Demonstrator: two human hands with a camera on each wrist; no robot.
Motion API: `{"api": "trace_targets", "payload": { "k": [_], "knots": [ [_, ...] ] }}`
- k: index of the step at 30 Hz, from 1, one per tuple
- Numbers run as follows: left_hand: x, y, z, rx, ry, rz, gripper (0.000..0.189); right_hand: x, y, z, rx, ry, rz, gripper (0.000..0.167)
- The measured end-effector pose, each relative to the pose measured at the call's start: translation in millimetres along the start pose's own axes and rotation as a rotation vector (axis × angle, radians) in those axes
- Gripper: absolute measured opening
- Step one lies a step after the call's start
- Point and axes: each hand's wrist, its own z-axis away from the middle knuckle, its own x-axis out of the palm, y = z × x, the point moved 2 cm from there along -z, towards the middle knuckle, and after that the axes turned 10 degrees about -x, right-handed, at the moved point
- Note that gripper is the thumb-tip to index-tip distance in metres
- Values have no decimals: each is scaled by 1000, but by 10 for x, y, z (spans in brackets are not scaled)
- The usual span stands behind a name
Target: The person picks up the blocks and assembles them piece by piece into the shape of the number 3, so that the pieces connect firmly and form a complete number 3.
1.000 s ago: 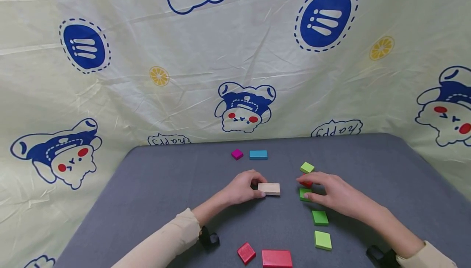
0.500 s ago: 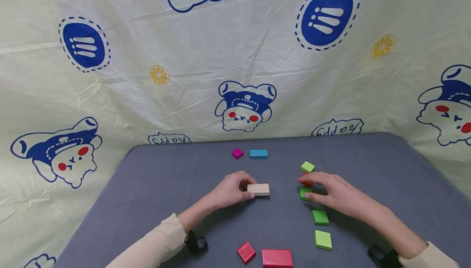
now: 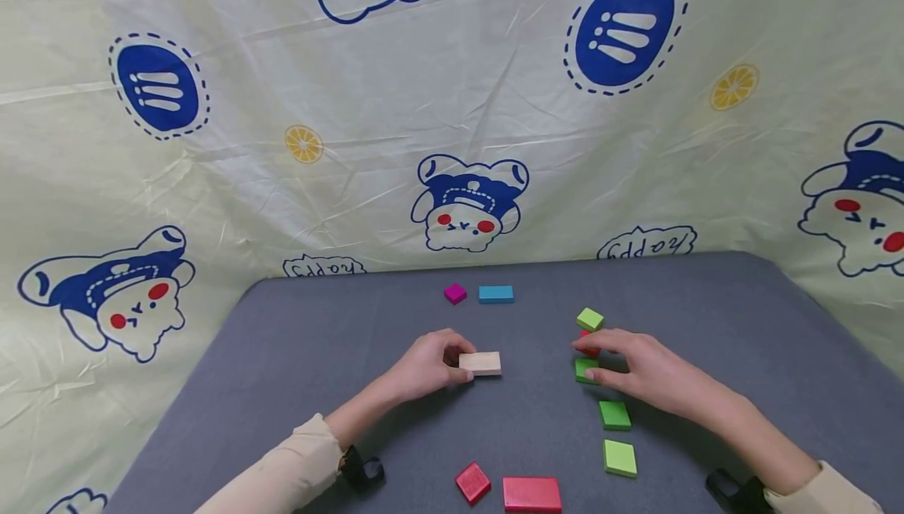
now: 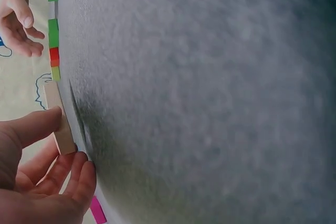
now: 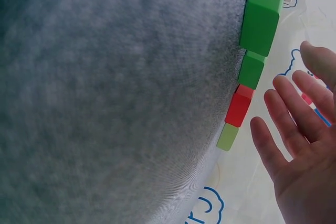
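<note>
My left hand (image 3: pixel 427 366) pinches one end of a plain wooden block (image 3: pixel 482 364) between thumb and fingers; the block's far end points right. In the left wrist view the thumb presses on the block's face, with a shadow on the cloth beside it. My right hand (image 3: pixel 650 373) hovers with fingers spread over a red block (image 5: pixel 240 106) and a green block (image 3: pixel 585 370), partly covering both in the head view. The right wrist view shows its fingers apart from these blocks. A light green block (image 3: pixel 590 318) lies just beyond the red one.
Nearer me on the right lie another green block (image 3: pixel 615 415) and a light green block (image 3: pixel 620 458). A red cube (image 3: pixel 473 484) and a wide red block (image 3: pixel 532 494) sit at the front. Toward the back are a magenta block (image 3: pixel 455 293) and a blue block (image 3: pixel 497 294).
My left hand has drawn the wooden block steadily to the left, away from the row of green and red blocks. My right hand has stayed in place.
</note>
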Motion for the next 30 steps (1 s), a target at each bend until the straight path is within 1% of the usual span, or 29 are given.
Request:
{"api": "trace_targets", "payload": {
  "k": [4,14,24,30],
  "knots": [
    [-28,-47,1,-24,8,-13,20,5,6,-4,3,-6,4,39],
    [-65,-123,-19,-29,18,-52,21,4,25,-3,30,-26,4,36],
    [-78,-123,-39,-24,1,-51,23,-7,50,-17,36,-72,22,34],
    [-92,-131,-55,-31,-16,-50,23,16,67,-37,60,-119,-1,36]
  ]
}}
